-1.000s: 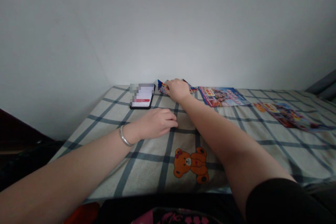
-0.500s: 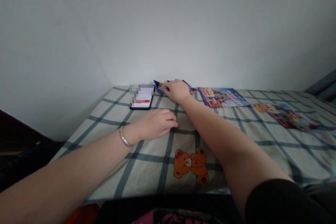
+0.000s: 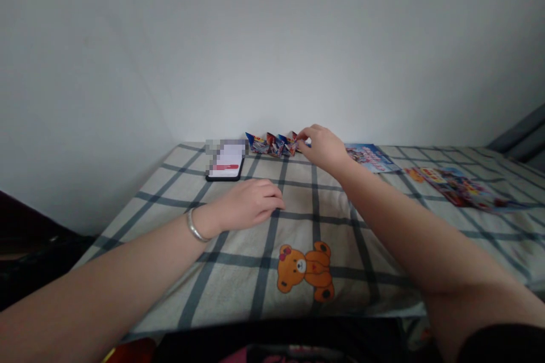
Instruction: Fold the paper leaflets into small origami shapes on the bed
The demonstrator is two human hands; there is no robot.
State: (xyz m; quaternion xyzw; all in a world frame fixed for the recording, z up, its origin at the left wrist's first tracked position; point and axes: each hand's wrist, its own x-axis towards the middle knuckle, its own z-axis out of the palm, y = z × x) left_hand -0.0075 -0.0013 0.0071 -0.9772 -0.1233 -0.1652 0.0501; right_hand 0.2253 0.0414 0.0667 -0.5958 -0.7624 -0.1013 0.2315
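A row of several folded printed papers [image 3: 275,144], blue, red and white with pointed tips like paper boats, stands at the far edge by the wall. My right hand [image 3: 321,147] is at the row's right end, thumb and forefinger pinched on the last folded paper, which it partly hides. On the checked cloth, nearer to me, lies my left hand [image 3: 251,202], palm down, fingers relaxed and holding nothing. A phone [image 3: 227,160] with a lit screen lies just beyond it, left of the row.
Two flat printed sheets lie on the right: a blue one [image 3: 372,157], partly behind my right hand, and a darker colourful one [image 3: 464,187] nearer. The checked cloth [image 3: 230,289] has an orange bear print [image 3: 304,272]. A pale wall [image 3: 272,57] rises directly behind.
My right hand has moved right along the row, uncovering the folded papers it was over. My left hand stays on the cloth. The view has shifted slightly.
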